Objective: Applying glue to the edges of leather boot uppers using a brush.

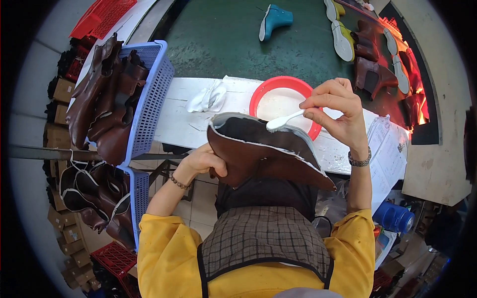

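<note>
A blurred, pale grey rounded edge point(308, 294) lies nearest us, below a dark checked cloth apron point(263, 238). At right, white paper sheets point(385, 149) bear writing too small for us to read. We see the left hand point(204, 161) clamped on the left side of a dark brown leather shoe upper point(263, 159), raised before the apron, its pale-edged opening upward, its long axis sloping down to a right-hand point. The right hand point(338, 107) pinches a small white brush point(284, 121), thumb against fingers; its head points left and slightly down at the opening, contact unclear to us. Behind stands a round red-rimmed basin point(255, 99).
</note>
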The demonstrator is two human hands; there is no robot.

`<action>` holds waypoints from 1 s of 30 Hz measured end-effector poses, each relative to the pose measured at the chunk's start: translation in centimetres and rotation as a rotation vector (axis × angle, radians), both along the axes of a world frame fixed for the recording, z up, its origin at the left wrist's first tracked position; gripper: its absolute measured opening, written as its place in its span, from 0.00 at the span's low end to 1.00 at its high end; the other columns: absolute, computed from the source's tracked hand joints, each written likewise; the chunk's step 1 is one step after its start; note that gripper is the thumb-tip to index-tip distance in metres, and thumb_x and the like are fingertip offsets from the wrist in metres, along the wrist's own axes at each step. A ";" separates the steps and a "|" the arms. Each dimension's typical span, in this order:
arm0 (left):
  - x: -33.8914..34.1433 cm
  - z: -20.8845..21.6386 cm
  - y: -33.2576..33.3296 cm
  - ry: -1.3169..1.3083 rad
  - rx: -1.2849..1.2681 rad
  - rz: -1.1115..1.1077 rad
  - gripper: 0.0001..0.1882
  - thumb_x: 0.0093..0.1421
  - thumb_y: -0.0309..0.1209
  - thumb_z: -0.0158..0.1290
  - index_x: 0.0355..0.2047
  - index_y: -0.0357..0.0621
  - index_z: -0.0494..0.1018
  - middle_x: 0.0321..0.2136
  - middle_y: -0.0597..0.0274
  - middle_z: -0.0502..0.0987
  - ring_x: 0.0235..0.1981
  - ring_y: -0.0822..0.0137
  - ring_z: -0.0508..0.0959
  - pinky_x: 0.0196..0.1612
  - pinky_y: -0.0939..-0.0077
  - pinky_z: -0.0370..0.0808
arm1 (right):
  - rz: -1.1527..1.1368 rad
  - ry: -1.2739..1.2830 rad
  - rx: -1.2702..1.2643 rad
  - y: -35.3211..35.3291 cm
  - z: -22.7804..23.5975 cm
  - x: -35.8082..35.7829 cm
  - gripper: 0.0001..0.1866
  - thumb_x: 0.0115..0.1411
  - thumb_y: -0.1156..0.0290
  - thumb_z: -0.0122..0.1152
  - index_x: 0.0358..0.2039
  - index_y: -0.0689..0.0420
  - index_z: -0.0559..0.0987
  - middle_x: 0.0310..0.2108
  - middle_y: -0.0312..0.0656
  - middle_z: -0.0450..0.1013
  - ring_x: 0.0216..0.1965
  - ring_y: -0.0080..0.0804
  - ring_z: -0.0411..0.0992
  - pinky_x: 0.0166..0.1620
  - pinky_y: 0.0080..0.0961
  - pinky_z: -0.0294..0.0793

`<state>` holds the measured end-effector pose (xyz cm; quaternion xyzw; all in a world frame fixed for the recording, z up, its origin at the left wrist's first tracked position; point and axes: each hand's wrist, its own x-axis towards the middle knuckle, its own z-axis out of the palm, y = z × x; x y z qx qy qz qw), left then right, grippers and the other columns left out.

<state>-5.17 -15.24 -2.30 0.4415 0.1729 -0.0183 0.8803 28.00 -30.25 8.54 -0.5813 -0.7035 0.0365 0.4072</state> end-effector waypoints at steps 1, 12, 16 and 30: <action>0.1 -0.1 0.0 -0.001 -0.001 0.006 0.32 0.39 0.15 0.55 0.51 0.28 0.77 0.41 0.54 0.84 0.39 0.67 0.82 0.40 0.76 0.79 | 0.006 -0.001 -0.001 0.2 0.2 -0.1 0.08 0.52 0.69 0.78 0.33 0.48 0.88 0.31 0.28 0.78 0.34 0.22 0.72 0.48 0.28 0.59; 2.8 3.4 -1.2 0.110 -0.156 -0.149 0.37 0.40 0.15 0.55 0.57 0.24 0.71 0.47 0.42 0.81 0.42 0.49 0.84 0.38 0.60 0.85 | 0.046 0.002 0.054 3.8 -1.0 0.2 0.07 0.55 0.72 0.75 0.35 0.53 0.87 0.34 0.33 0.78 0.36 0.27 0.73 0.47 0.28 0.64; 3.0 4.3 1.2 -0.076 -0.207 0.082 0.38 0.38 0.18 0.52 0.56 0.20 0.67 0.40 0.33 0.80 0.30 0.41 0.84 0.25 0.56 0.82 | -0.324 0.540 0.099 2.3 -5.4 5.5 0.10 0.71 0.71 0.60 0.44 0.64 0.83 0.34 0.30 0.74 0.34 0.14 0.69 0.36 0.13 0.65; 37.4 1.9 14.5 -0.043 1.998 0.317 0.30 0.54 0.22 0.57 0.58 0.50 0.70 0.53 0.54 0.77 0.49 0.45 0.79 0.50 0.52 0.78 | -0.730 1.080 0.204 -0.2 -20.0 10.6 0.10 0.75 0.65 0.54 0.44 0.60 0.74 0.21 0.30 0.68 0.17 0.12 0.60 0.18 0.15 0.56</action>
